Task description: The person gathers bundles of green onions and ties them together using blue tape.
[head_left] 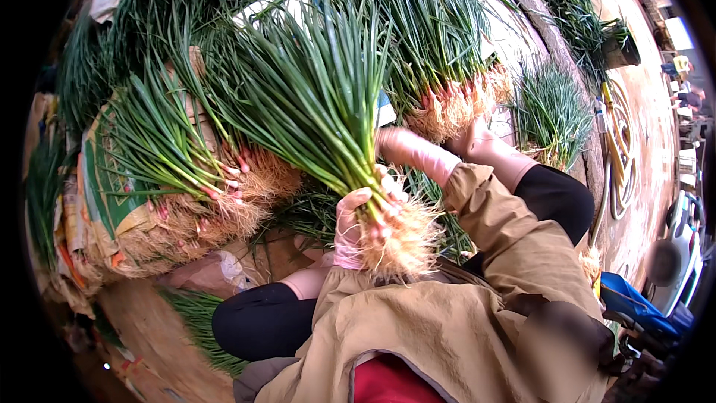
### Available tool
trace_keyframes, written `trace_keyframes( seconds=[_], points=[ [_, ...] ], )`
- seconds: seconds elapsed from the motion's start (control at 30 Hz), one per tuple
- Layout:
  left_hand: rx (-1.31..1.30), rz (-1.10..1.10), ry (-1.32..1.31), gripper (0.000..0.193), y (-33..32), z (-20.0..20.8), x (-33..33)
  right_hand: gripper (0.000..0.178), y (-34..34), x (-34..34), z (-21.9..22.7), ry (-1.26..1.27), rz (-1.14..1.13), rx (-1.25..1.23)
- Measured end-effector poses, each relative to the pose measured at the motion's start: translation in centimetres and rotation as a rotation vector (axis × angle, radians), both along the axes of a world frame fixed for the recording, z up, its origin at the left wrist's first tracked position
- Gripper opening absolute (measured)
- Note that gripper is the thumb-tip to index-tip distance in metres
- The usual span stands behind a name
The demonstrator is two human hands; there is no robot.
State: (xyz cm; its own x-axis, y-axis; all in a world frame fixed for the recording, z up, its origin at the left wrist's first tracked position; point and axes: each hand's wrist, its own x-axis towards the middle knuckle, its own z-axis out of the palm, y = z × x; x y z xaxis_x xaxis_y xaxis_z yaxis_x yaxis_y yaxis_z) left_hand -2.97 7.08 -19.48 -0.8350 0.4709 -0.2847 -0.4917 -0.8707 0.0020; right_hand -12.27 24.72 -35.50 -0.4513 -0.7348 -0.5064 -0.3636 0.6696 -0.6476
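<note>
A thick bunch of green onions [321, 104] is in my left hand [352, 220], gripped near the white bulbs. Its leaves fan up and to the left, and pale tangled roots [399, 242] hang over my lap. Just right of the stalks is my right hand [397, 145], smeared by motion. Its fingers seem hidden against or behind the leaves, so I cannot tell whether it touches them. Both wrists show pink cuffs under tan sleeves.
More green onions [168, 138] lie on printed sacks [97, 179] at the left, and another pile [440, 52] lies ahead. A smaller bunch [552, 108] is at the right, near a stone edge [533, 4]. Beyond it lies a coiled yellowish hose [619, 134].
</note>
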Motion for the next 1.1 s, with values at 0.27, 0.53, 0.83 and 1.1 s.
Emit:
trace_keyframes(
  seconds=[0.27,0.53,0.83,1.1],
  points=[
    [-0.077,0.120,0.016,0.043,-1.5,-0.2,-1.2,0.025,4.6,-8.9,11.5,0.760,-0.873,0.291],
    [-0.334,-0.089,-0.056,0.038,-2.3,-1.6,-0.9,0.029,-2.7,-1.7,14.5,-0.378,-0.947,-0.429],
    [-0.038,-0.035,-0.052,0.040,-3.0,-1.1,-1.2,0.025,-6.8,2.2,12.1,-0.651,-1.217,-1.053],
    [-0.038,0.061,0.041,0.045,-2.8,-0.1,-1.0,0.028,1.1,2.8,8.2,0.026,-0.259,0.438]
  ],
)
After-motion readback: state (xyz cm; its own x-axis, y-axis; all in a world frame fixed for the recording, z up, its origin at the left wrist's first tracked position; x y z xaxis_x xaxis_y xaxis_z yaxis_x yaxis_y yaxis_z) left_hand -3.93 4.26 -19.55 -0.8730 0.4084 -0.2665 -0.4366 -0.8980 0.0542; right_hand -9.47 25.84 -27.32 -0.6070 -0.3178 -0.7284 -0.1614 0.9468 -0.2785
